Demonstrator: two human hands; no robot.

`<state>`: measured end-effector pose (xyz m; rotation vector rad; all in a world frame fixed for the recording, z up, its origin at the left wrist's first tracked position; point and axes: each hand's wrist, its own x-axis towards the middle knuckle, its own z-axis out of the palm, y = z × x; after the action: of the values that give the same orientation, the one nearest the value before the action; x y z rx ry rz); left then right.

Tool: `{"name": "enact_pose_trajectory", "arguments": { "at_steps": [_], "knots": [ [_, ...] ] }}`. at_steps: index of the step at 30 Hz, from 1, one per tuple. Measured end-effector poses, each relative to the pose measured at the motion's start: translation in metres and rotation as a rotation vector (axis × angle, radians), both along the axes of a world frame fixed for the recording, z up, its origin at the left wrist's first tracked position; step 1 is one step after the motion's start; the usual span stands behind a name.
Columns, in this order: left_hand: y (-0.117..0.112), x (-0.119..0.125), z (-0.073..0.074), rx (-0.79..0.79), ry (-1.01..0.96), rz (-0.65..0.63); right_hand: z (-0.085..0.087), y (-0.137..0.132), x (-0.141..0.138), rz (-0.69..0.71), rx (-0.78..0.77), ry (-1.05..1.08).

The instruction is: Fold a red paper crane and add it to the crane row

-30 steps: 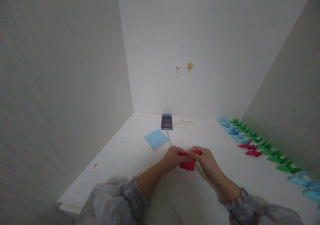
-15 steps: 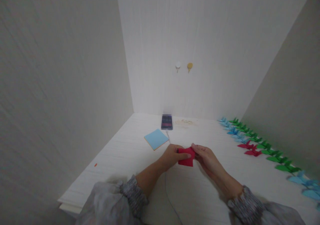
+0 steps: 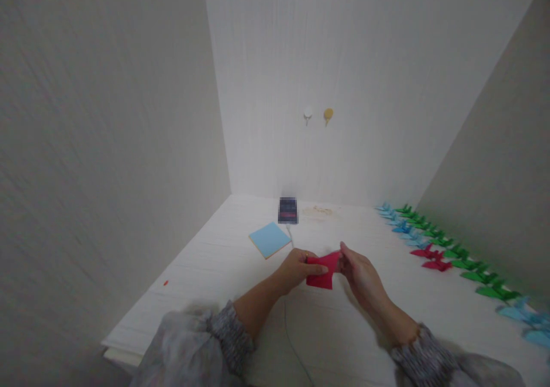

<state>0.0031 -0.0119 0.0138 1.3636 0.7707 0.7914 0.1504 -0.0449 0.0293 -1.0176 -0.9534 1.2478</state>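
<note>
A folded piece of red paper point(image 3: 322, 272) is held just above the white table point(image 3: 206, 272) in the middle of the view. My left hand point(image 3: 296, 269) pinches its left side, thumb on top. My right hand point(image 3: 361, 272) grips its upper right corner with the fingertips. A ring shows on my left hand. Both sleeves are grey and gathered at the wrist.
A light-blue paper pad point(image 3: 269, 239) lies beyond my hands, a dark phone point(image 3: 287, 210) behind it with a cable point(image 3: 289, 324) running toward me. Rows of folded paper figures, blue point(image 3: 401, 226), green point(image 3: 466, 264) and red point(image 3: 432, 259), line the right wall. Two hooks point(image 3: 318, 114) hang on the back wall.
The red paper has been turned and flattened between my hands; my right fingers moved up to its top right corner. The view shifted slightly.
</note>
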Motion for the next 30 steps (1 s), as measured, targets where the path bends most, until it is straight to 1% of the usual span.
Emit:
{"name": "enact_pose_trajectory", "arguments": {
  "at_steps": [2, 5, 7, 9, 11, 14, 17, 22, 26, 30],
  "knots": [
    [0.001, 0.000, -0.001, 0.002, -0.006, -0.001, 0.003, 0.000, 0.001, 0.051, 0.010, -0.042],
    [0.001, 0.001, -0.002, 0.039, -0.025, 0.041, 0.004, -0.001, -0.001, 0.107, 0.040, -0.204],
    [0.002, 0.001, -0.002, 0.073, -0.043, 0.098, 0.002, -0.001, -0.002, 0.110, 0.076, -0.307],
    [0.002, 0.002, -0.002, 0.078, -0.076, 0.124, -0.001, 0.000, -0.002, 0.081, 0.121, -0.349],
    [0.002, 0.003, 0.000, 0.046, -0.142, 0.108, -0.004, 0.002, 0.001, 0.029, 0.155, -0.342],
    [0.000, 0.004, 0.003, -0.019, -0.270, 0.072, -0.007, 0.003, 0.004, -0.059, 0.163, -0.265],
    [0.000, 0.004, 0.004, -0.025, -0.316, 0.064, -0.008, 0.003, 0.002, -0.080, 0.153, -0.194],
    [0.005, 0.003, 0.003, 0.038, -0.283, 0.136, -0.006, 0.003, 0.000, -0.034, 0.172, -0.210],
    [0.009, 0.001, 0.001, 0.056, -0.167, 0.118, 0.002, 0.004, 0.008, 0.025, 0.148, -0.291],
    [0.010, -0.001, -0.002, 0.204, -0.021, 0.101, 0.008, 0.005, 0.016, 0.099, 0.069, -0.405]
  ]
}}
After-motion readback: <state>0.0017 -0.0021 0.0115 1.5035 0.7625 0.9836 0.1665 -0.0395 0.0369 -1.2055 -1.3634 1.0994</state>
